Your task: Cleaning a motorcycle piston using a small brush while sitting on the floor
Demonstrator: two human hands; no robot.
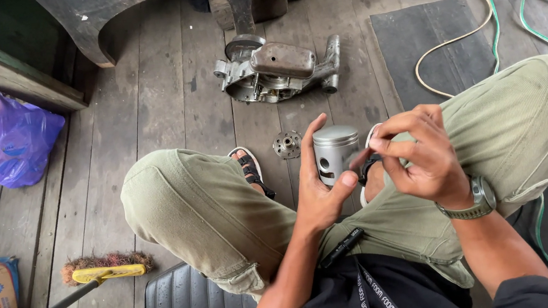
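Silver metal piston (336,151), held upright between the knees. The left hand (321,190) cups it from the side, fingers raised along its wall and thumb pressed at its skirt, so the side hole faces the person. The right hand (419,156), just beside the piston, pinches a small dark ring-like part (365,165) at the fingertips, level with that hole; what the part is cannot be told. Beyond both hands, on the plank floor (162,105), lie a small toothed disc (287,144) and an engine casing (277,70), well apart.
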